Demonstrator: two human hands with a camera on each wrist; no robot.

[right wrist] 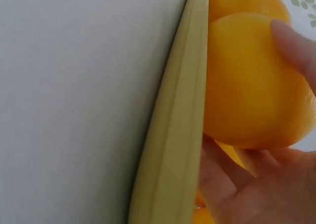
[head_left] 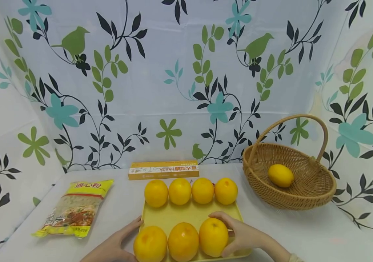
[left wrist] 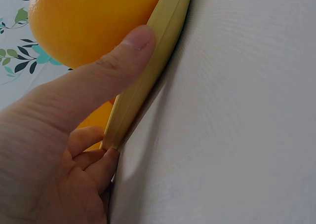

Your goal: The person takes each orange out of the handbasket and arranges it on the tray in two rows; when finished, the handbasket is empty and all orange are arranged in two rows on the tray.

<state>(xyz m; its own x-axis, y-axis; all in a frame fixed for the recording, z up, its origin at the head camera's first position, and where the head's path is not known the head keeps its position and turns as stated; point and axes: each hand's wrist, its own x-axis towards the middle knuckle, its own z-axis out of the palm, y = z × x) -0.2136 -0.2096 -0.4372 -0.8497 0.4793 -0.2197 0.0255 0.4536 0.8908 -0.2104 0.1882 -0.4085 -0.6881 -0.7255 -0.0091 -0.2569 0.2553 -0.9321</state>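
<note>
A yellow tray carries two rows of oranges, several at the back and three in front. My right hand grips the right orange of the front row, thumb and fingers around its sides; that orange sits just inside the tray's rim in the right wrist view. At the tray's front left corner, my left hand holds the edge. In the left wrist view its thumb lies against the rim and its fingertips touch the side farther along. The left front orange stands close beside that hand.
Behind the tray lies a pasta box. A yellow and clear noodle bag lies to the left. On the right stands a wicker basket with a tall handle and a lemon inside. Patterned cloth hangs behind the white table.
</note>
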